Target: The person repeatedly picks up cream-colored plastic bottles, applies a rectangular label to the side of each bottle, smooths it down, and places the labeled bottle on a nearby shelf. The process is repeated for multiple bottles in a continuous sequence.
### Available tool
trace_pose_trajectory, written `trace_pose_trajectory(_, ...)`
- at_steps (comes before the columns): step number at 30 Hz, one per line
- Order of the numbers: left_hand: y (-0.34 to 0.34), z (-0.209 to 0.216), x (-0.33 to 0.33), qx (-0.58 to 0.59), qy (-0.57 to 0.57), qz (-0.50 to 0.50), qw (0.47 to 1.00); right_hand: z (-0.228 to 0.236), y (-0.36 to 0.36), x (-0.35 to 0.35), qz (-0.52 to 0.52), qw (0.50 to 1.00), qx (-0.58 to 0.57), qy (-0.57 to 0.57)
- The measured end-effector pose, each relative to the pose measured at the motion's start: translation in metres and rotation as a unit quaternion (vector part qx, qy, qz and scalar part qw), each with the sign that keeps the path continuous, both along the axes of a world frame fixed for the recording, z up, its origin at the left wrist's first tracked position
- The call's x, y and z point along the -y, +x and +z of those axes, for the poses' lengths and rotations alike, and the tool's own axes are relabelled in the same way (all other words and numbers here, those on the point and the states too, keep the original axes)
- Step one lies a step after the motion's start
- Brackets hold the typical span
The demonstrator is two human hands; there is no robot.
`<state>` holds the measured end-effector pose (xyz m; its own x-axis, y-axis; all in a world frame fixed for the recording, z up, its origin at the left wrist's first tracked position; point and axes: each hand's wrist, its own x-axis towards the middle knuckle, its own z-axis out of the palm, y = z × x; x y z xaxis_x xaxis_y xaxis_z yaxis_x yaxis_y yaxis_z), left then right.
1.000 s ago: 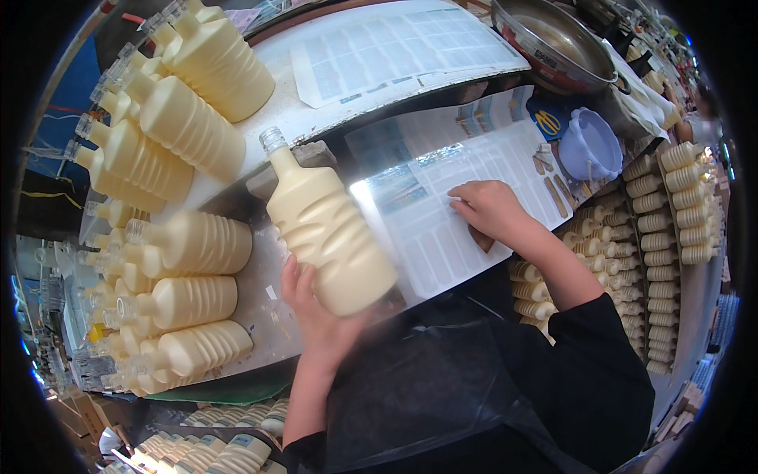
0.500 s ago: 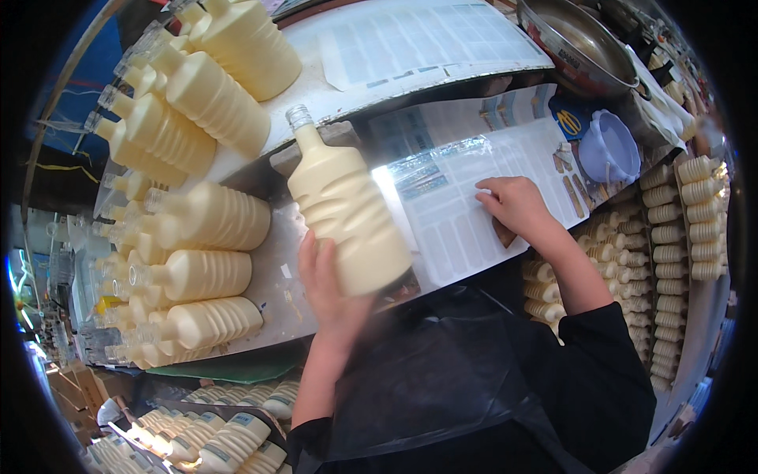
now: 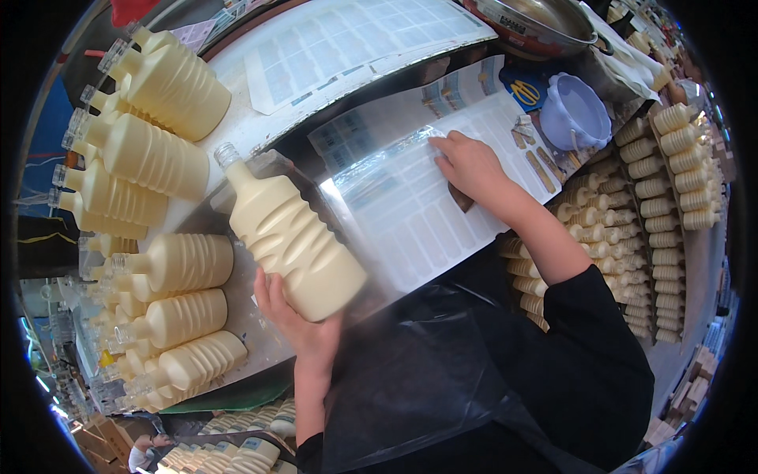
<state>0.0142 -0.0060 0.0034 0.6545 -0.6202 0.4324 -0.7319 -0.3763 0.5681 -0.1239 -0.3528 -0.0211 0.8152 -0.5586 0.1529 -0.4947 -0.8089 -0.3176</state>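
My left hand is closed round the lower side of a cream ribbed plastic bottle, which lies tilted with its clear neck pointing up and left. My right hand rests over a pale sheet of labels, thumb and forefinger close together at its upper part. Tucked under that palm, a brown flat wedge-shaped piece sticks out; the rest of it is hidden by the fingers. A shiny strip of clear film crosses the sheet's far side.
Stacked cream bottles fill the left, with more on the white upper surface. A lilac bucket, yellow-handled scissors and narrow brown blades are at the right. A metal pan stands behind; racked bottles line the right.
The view has shifted, so the scene sits further left. The held bottle leans more to the left. My right hand has moved toward the far edge of the label sheet.
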Motion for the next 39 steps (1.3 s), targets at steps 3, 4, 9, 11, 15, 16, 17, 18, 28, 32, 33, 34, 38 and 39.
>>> trace_pose_trajectory(3,-0.001,0.0,0.001,0.004,0.002,0.003,1.0,-0.009,0.015,0.01,-0.009,1.0,-0.008,0.006)
trace_pose_trajectory(4,0.0,-0.001,0.001,0.004,-0.001,0.004,1.0,-0.01,0.016,0.01,-0.01,0.999,-0.033,-0.003)
trace_pose_trajectory(9,0.001,-0.004,-0.002,0.004,-0.008,0.003,1.0,0.009,-0.003,-0.021,-0.002,0.981,-0.194,0.008)
trace_pose_trajectory(11,0.003,-0.007,-0.004,0.012,-0.014,-0.003,1.0,0.027,-0.024,-0.046,0.024,0.971,-0.237,0.013)
trace_pose_trajectory(15,0.006,-0.011,-0.007,0.0,-0.044,-0.008,0.999,0.025,-0.074,-0.085,0.043,0.975,-0.218,0.0)
trace_pose_trajectory(16,0.007,-0.01,-0.008,-0.004,-0.04,-0.012,0.999,0.025,-0.083,-0.093,0.041,0.975,-0.219,0.004)
trace_pose_trajectory(17,0.008,-0.008,-0.008,-0.004,-0.037,-0.017,0.999,0.024,-0.093,-0.101,0.038,0.975,-0.218,0.009)
trace_pose_trajectory(18,0.008,-0.006,-0.008,0.002,-0.041,-0.02,0.999,0.024,-0.1,-0.109,0.035,0.976,-0.217,0.014)
trace_pose_trajectory(28,0.008,0.01,-0.009,-0.024,-0.046,-0.035,0.998,-0.021,-0.142,-0.114,-0.281,0.796,0.113,0.524)
trace_pose_trajectory(32,0.022,0.004,-0.004,-0.138,-0.146,-0.008,0.98,-0.027,-0.121,-0.119,-0.347,0.687,0.18,0.613)
trace_pose_trajectory(33,0.027,0.012,0.0,-0.179,-0.141,-0.005,0.974,-0.031,-0.119,-0.122,-0.349,0.676,0.213,0.613)
trace_pose_trajectory(34,0.033,0.012,0.004,-0.229,-0.171,-0.01,0.958,-0.024,-0.125,-0.124,-0.335,0.699,0.2,0.599)
trace_pose_trajectory(38,0.045,0.016,0.018,-0.401,-0.259,0.004,0.879,-0.016,-0.132,-0.111,-0.233,0.875,0.217,0.366)
trace_pose_trajectory(39,0.046,0.017,0.02,-0.414,-0.273,0.005,0.869,-0.003,-0.126,-0.103,-0.229,0.907,0.167,0.31)
